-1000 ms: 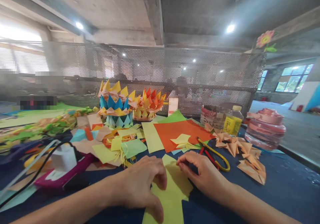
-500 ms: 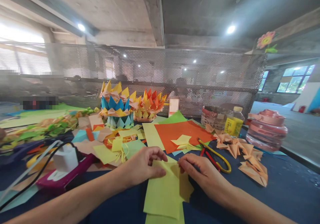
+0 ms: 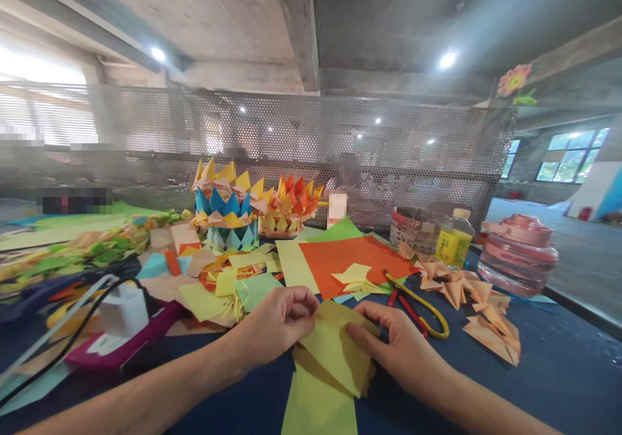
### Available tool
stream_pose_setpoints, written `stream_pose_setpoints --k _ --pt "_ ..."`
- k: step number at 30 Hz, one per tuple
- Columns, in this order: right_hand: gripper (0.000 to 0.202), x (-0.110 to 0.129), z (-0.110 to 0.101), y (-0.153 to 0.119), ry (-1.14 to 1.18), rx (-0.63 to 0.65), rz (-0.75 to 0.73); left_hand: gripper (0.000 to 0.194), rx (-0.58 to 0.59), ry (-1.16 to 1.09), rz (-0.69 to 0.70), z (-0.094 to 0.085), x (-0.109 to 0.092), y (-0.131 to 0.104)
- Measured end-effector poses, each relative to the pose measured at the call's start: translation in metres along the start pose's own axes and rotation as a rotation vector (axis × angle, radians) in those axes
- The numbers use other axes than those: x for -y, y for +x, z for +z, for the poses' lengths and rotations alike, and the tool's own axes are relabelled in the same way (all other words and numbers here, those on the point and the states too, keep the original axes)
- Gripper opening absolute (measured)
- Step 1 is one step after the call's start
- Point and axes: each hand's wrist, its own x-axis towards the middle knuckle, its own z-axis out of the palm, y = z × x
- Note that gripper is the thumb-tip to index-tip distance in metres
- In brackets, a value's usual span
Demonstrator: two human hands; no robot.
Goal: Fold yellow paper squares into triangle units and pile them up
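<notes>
Between my two hands is a yellow sheet of paper [image 3: 340,341], tilted and raised above more yellow paper [image 3: 318,406] on the dark blue table. My left hand [image 3: 286,321] pinches its upper left edge between thumb and fingers. On the right side, my right hand [image 3: 383,338] grips the sheet, thumb on top and fingers behind it. Just beyond my right hand lie scissors [image 3: 440,321] with red and yellow handles. A large orange sheet [image 3: 357,257] rests beyond my hands, with small pale yellow folded pieces [image 3: 357,276] on it.
Folded paper crowns [image 3: 226,211] stand at the back. A purple power strip [image 3: 121,341] with a white charger [image 3: 124,312] sits on the left among paper scraps. To the right are peach folded pieces [image 3: 493,331], a yellow-labelled bottle [image 3: 454,240] and a pink jug [image 3: 518,257].
The yellow sheet has turned and tilted between my hands, uncovering more of the yellow paper beneath. My right hand has shifted onto the sheet's right side.
</notes>
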Motion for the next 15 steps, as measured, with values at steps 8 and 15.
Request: stream_pose_setpoints --k 8,15 --pt "0.026 0.0037 0.0003 -0.0028 0.047 0.011 -0.01 0.037 0.149 -0.142 -0.027 0.0045 0.0019 -0.0029" --pt "0.035 -0.0024 -0.0022 -0.0053 -0.112 -0.196 -0.27 0.044 -0.021 -0.251 -0.111 -0.0022 0.0005 -0.0002"
